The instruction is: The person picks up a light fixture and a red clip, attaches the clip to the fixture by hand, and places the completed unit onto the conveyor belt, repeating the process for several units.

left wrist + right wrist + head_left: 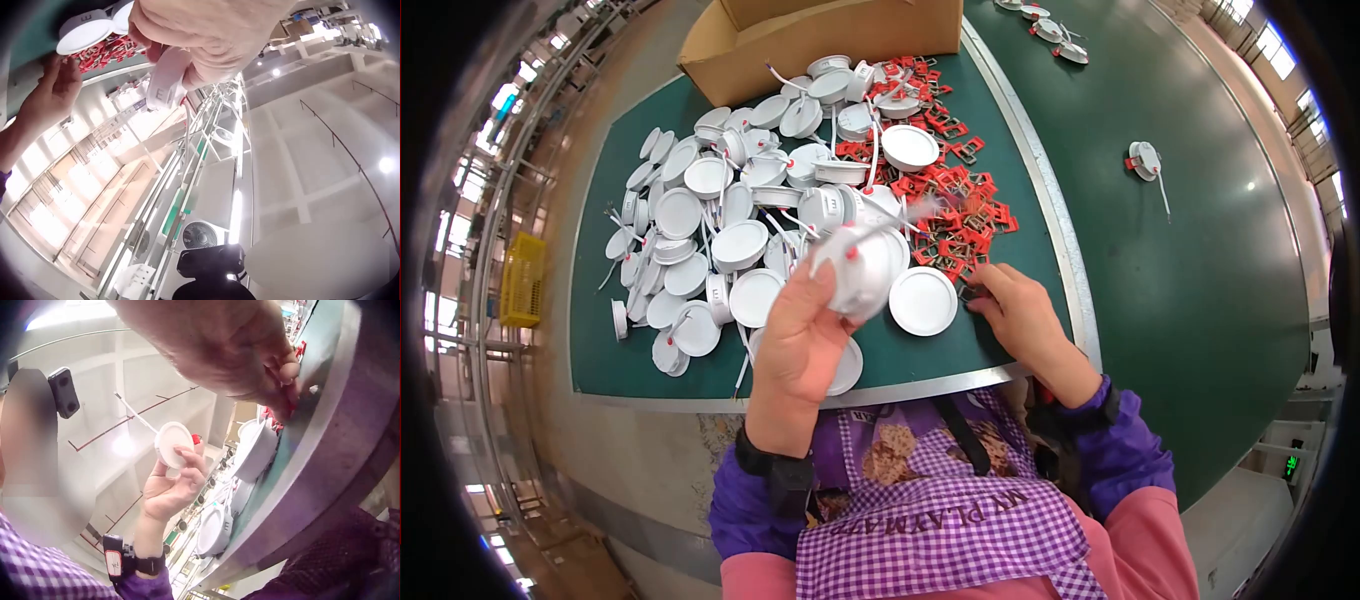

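In the head view, my left hand (pixel 800 345) holds up a round white downlight (pixel 865 280), blurred there, with a red clip on its side and a cable. The right wrist view shows this downlight (pixel 174 444) gripped between thumb and fingers. My right hand (pixel 1025 315) is low at the near edge of a pile of red clips (pixel 950 225), its thumb and fingertips pinching a small red clip, mostly hidden by the fingers. A loose white downlight (pixel 923 301) lies face up on the green table between the hands.
Many white downlights (pixel 740 244) with cables heap over the left and middle of the green table (pixel 615 365). An open cardboard box (pixel 830 50) stands at the back. Beyond a metal rail (pixel 1040 180), a green surface (pixel 1200 330) carries a few clipped downlights (pixel 1144 160).
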A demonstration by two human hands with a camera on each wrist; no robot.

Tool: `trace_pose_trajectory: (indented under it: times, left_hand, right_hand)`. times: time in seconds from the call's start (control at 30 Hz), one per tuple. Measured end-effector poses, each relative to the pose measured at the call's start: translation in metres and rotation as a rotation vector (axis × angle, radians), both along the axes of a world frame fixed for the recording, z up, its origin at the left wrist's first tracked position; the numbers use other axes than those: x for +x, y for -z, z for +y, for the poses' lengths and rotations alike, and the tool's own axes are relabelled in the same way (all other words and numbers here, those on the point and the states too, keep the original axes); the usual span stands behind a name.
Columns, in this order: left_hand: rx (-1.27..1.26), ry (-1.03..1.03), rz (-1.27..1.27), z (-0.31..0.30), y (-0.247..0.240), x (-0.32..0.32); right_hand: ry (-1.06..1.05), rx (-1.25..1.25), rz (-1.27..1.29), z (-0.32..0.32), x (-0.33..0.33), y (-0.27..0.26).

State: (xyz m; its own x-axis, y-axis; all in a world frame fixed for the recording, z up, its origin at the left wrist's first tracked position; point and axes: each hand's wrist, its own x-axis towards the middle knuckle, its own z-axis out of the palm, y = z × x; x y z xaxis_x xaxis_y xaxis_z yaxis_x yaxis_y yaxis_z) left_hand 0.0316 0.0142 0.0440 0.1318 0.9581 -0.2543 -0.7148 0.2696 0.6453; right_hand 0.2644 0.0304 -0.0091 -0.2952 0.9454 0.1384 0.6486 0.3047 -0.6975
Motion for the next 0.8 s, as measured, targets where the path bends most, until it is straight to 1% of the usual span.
trace_pose_trajectory:
  times: [0.03, 0.07, 0.13, 0.17, 0.23, 0.3, 0.33, 0.4, 0.47, 0.5, 0.57, 0.6, 0.63, 0.67, 0.7, 0.77, 0.8]
  left_hand:
    - [-0.044, 0.052, -0.071, -0.002, 0.003, -0.003]
    - [-0.109, 0.036, -0.055, -0.005, 0.005, 0.001]
    - [-0.079, 0.037, -0.082, -0.007, 0.006, 0.007]
    - [-0.058, 0.048, -0.121, -0.008, 0.007, 0.009]
    - [-0.069, 0.047, -0.109, -0.009, 0.006, 0.015]
    - [-0.121, 0.054, -0.111, -0.011, 0.002, 0.023]
    - [-0.121, 0.074, -0.175, -0.01, 0.005, 0.024]
    - [-0.128, 0.078, -0.153, -0.009, 0.015, 0.026]
    - [-0.136, 0.081, -0.131, -0.009, 0.017, 0.029]
    - [-0.13, 0.078, -0.095, -0.008, 0.015, 0.031]
    - [-0.124, 0.075, -0.056, -0.007, 0.015, 0.036]
    - [-0.097, 0.082, -0.006, -0.006, 0.017, 0.038]
    - [-0.07, 0.09, 0.045, -0.006, 0.018, 0.039]
    - [-0.07, 0.093, 0.049, -0.006, 0.018, 0.041]
    - [-0.077, 0.097, 0.036, -0.006, 0.017, 0.044]
    - [-0.087, 0.103, 0.024, -0.007, 0.018, 0.049]
    - [-0.068, 0.068, 0.102, -0.008, 0.02, 0.051]
  right_hand:
    - [-0.006, -0.028, -0.015, -0.001, -0.003, -0.004]
    - [-0.014, -0.021, -0.007, -0.001, -0.004, -0.007]
    - [-0.043, -0.074, -0.131, -0.006, -0.002, -0.011]
    - [-0.051, -0.068, -0.124, -0.009, -0.001, -0.011]
    - [-0.071, -0.05, -0.236, -0.016, 0.004, -0.01]
    - [-0.08, -0.021, -0.241, -0.019, 0.009, -0.01]
    - [-0.056, -0.037, -0.258, -0.021, 0.01, -0.011]
    - [-0.029, -0.047, -0.274, -0.021, 0.011, -0.014]
    - [0.0, -0.074, 0.037, -0.02, 0.011, -0.017]
    - [0.0, -0.07, 0.039, -0.019, 0.009, -0.022]
    - [0.152, -0.181, 0.372, -0.019, 0.004, -0.035]
    - [0.152, -0.18, 0.375, -0.019, 0.003, -0.038]
    - [0.16, -0.188, 0.476, -0.018, 0.003, -0.039]
    - [0.17, -0.195, 0.577, -0.018, 0.002, -0.04]
    - [0.175, -0.194, 0.579, -0.017, 0.0, -0.038]
    - [0.219, -0.072, 0.718, -0.016, -0.005, -0.034]
    - [0.222, -0.072, 0.72, -0.015, -0.005, -0.037]
